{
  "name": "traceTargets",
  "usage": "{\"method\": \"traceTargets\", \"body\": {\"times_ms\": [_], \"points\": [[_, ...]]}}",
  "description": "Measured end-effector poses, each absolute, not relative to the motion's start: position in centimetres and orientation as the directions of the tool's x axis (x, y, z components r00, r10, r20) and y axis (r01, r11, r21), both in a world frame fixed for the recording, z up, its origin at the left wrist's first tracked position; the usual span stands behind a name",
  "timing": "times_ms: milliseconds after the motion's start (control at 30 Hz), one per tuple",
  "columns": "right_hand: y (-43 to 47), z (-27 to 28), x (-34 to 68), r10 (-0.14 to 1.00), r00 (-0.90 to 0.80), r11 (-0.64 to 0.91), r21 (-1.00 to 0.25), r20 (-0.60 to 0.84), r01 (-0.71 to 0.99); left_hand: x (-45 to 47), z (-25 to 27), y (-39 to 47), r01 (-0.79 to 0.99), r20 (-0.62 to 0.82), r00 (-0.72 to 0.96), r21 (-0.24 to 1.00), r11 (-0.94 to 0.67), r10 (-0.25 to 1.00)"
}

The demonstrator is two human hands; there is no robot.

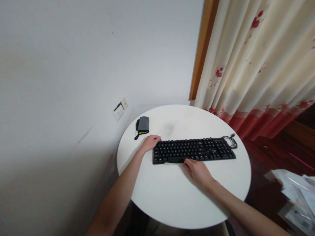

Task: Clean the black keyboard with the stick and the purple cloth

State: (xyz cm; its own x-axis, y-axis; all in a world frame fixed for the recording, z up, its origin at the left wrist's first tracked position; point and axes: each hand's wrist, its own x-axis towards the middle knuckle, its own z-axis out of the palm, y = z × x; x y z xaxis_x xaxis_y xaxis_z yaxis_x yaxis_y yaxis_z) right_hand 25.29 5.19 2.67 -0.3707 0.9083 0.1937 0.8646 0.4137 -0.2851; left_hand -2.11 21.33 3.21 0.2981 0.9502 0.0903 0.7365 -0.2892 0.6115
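A black keyboard point(182, 149) lies on a round white table point(169, 196), its keys facing up. At its far left corner, my left hand point(150, 143) is closed, fingers bent against the keyboard's edge. My right hand point(198, 169) is at the front edge, near the space bar, with its fingers pinched on a thin pale strip point(173, 163). That strip runs left along the keyboard's front edge; the fingers hide its right end and its kind is unclear. The keyboard's coiled cable point(230, 141) rests at the far right corner.
A small grey and black pouch point(143, 124) with a loop sits at the table's back left. A wall socket point(119, 112) is on the white wall at left. Cream curtains point(236, 75) with red flowers hang at right. Plastic bags point(295, 193) lie at lower right.
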Motion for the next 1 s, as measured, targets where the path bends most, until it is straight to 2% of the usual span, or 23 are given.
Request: {"method": "traceTargets", "body": {"times_ms": [200, 500, 1000], "points": [[4.4, 2.5, 31.1, 0.937, -0.262, 0.323, -0.281, 0.233, 0.904, -2.1, 3.2, 21.5, 0.741, 0.081, 0.295, 0.610, -0.281, 0.952], [4.1, 2.4, 38.4, 0.931, -0.171, 0.245, -0.204, 0.324, 0.948, -2.0, 3.5, 21.6, 0.750, 0.067, 0.274, 0.610, -0.257, 0.959], [5.1, 2.8, 32.3, 0.926, -0.197, 0.283, -0.245, 0.323, 0.927, -1.8, 3.8, 21.5, 0.725, 0.053, 0.282, 0.642, -0.249, 0.958]]}}
